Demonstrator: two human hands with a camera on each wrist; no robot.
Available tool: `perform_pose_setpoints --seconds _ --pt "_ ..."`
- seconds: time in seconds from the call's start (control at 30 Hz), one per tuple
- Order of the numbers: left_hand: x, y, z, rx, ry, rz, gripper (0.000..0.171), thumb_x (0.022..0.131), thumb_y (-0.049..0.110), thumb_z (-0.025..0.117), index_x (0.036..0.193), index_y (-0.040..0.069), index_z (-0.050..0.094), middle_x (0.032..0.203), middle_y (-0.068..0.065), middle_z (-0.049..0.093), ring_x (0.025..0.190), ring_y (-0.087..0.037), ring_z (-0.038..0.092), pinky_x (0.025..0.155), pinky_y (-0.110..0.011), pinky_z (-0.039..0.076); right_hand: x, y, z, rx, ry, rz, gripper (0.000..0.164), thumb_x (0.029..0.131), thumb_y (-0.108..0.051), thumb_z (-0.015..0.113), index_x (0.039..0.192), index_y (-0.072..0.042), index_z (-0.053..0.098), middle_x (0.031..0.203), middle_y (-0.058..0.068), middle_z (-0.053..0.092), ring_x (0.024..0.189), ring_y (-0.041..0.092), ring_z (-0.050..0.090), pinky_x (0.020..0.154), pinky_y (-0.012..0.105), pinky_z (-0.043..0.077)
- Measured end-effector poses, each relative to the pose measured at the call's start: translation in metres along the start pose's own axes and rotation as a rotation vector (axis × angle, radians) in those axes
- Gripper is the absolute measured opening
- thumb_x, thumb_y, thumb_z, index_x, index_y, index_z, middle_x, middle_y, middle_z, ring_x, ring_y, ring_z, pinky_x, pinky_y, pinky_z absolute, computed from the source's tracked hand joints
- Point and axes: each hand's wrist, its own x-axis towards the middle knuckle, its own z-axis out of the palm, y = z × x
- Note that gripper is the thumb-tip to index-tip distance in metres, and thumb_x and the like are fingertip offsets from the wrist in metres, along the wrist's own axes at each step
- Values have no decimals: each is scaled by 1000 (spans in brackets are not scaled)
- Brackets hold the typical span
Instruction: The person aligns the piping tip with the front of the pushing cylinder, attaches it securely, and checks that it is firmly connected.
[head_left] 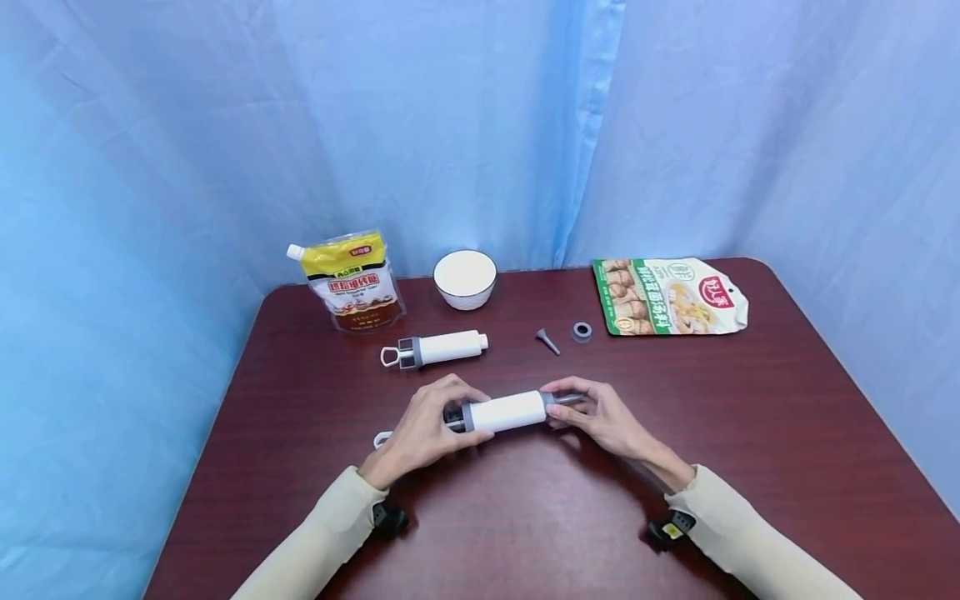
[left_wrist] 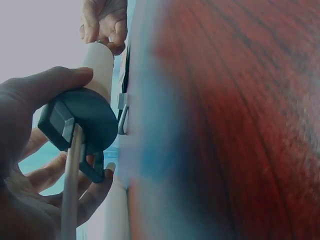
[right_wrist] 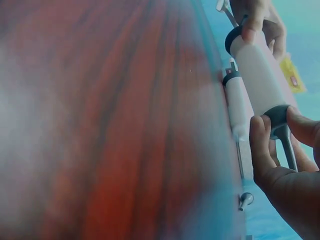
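Observation:
Above the table's middle, a white icing syringe (head_left: 510, 412) is held level between both hands. My left hand (head_left: 427, 427) grips its rear end, thumb and fingers around the grey handle end (left_wrist: 92, 117); the plunger rod (left_wrist: 72, 180) runs back past the palm. At the other end my right hand (head_left: 603, 418) pinches the grey collar (right_wrist: 278, 116) between thumb and fingers. A long grey nozzle (right_wrist: 286, 147) sticks out of that collar into the right hand's grasp. Behind the hands lies a second, thinner white syringe (head_left: 452, 347) with a ring-shaped plunger handle.
A small grey nozzle (head_left: 548, 342) and a grey ring collar (head_left: 581, 332) lie behind the right hand. Along the back stand a spouted pouch (head_left: 358, 287) and a white bowl (head_left: 465, 287). A green-and-white food packet (head_left: 667, 297) lies at the back right, near the blue curtain (head_left: 450, 125).

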Motion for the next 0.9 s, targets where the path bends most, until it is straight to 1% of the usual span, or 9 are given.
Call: perform_pose_setpoints --seconds 0.07,0.17,0.3,0.4,0.53,0.67,0.9 --pt "1 -1 0 -8 -10 -23 38 77 34 94 110 24 78 102 12 70 89 -5 62 81 -32 56 3 0 -2 -33 -6 -3 35 99 -10 70 132 3 64 127 29 65 94 23 78 82 44 64" --pt "3 -3 -1 9 -39 -41 37 78 33 93 110 24 77 102 10 70 90 -8 61 82 -32 54 5 1 -3 -52 -14 10 34 99 -9 70 131 3 64 126 26 67 95 21 78 82 44 64" --pt "5 -4 -1 47 -93 -59 37 79 31 92 111 22 75 103 8 69 91 -9 61 84 -31 51 8 4 -5 -97 -35 22 34 98 -9 71 130 4 65 123 25 69 93 15 77 80 38 64" --pt "7 -4 -2 78 -124 -70 37 79 30 92 110 20 74 103 6 69 93 -9 61 86 -30 49 11 4 -7 -143 -65 6 35 97 -9 73 128 3 67 122 25 70 93 12 75 79 33 64" --pt "10 -4 -4 109 -147 -65 36 79 29 92 109 19 74 102 5 69 95 -10 63 87 -31 49 16 4 -10 -191 -101 -22 34 94 -8 77 126 1 69 122 24 70 98 11 72 82 26 61" --pt "12 -3 -6 128 -177 -76 35 80 31 91 109 19 74 102 5 68 96 -11 63 88 -33 49 19 4 -13 -234 -126 -21 35 91 -9 80 123 -1 70 121 21 72 102 11 73 84 23 59" --pt "11 -3 -5 156 -207 -98 37 82 36 89 113 22 73 105 7 68 101 -13 62 93 -36 49 22 3 -18 -296 -141 2 33 88 -16 84 119 -7 73 116 15 76 101 16 76 83 23 59"
